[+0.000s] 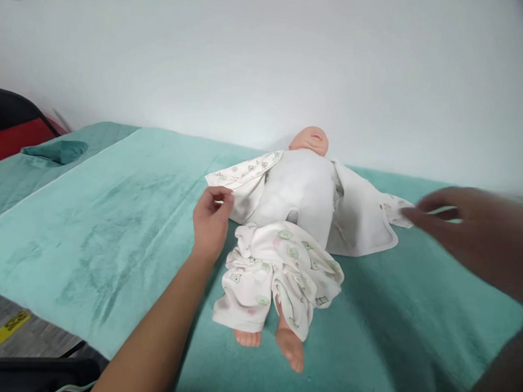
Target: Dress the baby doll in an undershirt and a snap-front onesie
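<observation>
Pale green cloth (103, 205) spreads beneath the baby doll (304, 180), which we see lying on its back near the middle of our view. Its long axis runs from the white wall (251, 61) down toward us, leaning slightly, so that the head (309, 140) sits a little right of the feet. The head points to the wall, its chin tipped up; both feet (290, 348) point our way, the toes of one angled off to the right.

The shirt (361, 216) lies open, its two sides spread outward from the bare white torso. Our left hand (213, 220) is narrowed to a pinch on its left edge, thumb and finger meeting at the cloth. Our right hand (470, 230) (rather blurred) pinches the end of the opposite sleeve, out to the right, with a gap between the bent fingers behind the tips. Printed trousers (284, 267) bunch around the doll's hips and legs, just below the torso. At far left we notice a red and black chair (15, 127) beside the cloth.
</observation>
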The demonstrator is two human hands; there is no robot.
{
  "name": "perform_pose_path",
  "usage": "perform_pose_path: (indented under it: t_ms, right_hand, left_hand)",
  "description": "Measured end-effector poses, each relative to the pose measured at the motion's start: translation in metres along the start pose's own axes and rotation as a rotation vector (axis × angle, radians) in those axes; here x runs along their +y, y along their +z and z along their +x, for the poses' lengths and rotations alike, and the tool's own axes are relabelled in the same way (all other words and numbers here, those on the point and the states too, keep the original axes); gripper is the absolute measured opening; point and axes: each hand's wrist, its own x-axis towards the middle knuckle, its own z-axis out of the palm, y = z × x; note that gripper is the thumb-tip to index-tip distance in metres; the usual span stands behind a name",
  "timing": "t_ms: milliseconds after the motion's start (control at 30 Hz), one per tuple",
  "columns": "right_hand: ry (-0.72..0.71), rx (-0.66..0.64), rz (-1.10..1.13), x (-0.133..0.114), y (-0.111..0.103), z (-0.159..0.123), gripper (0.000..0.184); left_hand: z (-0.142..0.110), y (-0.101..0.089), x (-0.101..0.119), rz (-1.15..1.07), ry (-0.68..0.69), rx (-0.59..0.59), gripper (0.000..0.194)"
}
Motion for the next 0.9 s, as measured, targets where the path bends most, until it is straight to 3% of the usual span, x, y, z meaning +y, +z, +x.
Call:
perform_pose_path:
  t_ms: [33,100,167,233,367,433,500,600,733,833,900]
  right_hand:
    - [-0.003,-0.052,-0.07,-0.024,0.01,-0.004,0.024]
    - [-0.076,-0.336,-0.048,-0.069,0.03,-0.008,0.025]
    - [-0.114,-0.548,0.02,-0.097,0.045,-0.01,0.025]
    - [-0.123,-0.663,0.096,-0.106,0.052,-0.009,0.025]
    - [-0.172,-0.707,0.16,-0.103,0.052,-0.009,0.018]
    - [-0.225,-0.691,0.161,-0.105,0.053,-0.011,0.015]
    - [-0.247,-0.664,0.182,-0.109,0.058,-0.012,0.021]
    - [-0.173,-0.604,0.255,-0.115,0.068,-0.011,0.032]
    - [-0.168,-0.566,0.298,-0.119,0.08,-0.009,0.027]
    - [-0.175,-0.543,0.316,-0.12,0.084,-0.01,0.028]
    - [-0.133,-0.496,0.362,-0.118,0.086,-0.011,0.03]
  left_hand:
    - [-0.003,-0.001,0.004,-0.011,-0.042,-0.186,0.008]
    - [-0.003,-0.005,0.01,-0.019,-0.112,-0.554,0.009]
    - [0.001,-0.013,0.013,-0.011,-0.108,-0.814,0.013]
    - [0.008,-0.023,0.015,0.002,-0.065,-0.98,0.015]
    - [0.02,-0.036,0.015,0.097,0.012,-1.193,0.017]
    - [0.02,-0.037,0.015,0.12,0.055,-1.2,0.012]
    - [0.017,-0.033,0.014,0.083,0.108,-1.122,0.012]
    - [0.007,-0.021,0.009,-0.034,0.184,-0.87,0.014]
    - [-0.003,-0.003,0.0,-0.098,0.259,-0.562,0.012]
    - [-0.004,0.011,0.0,-0.106,0.247,-0.405,0.01]
    - [-0.002,0.019,0.006,-0.107,0.224,-0.367,0.009]
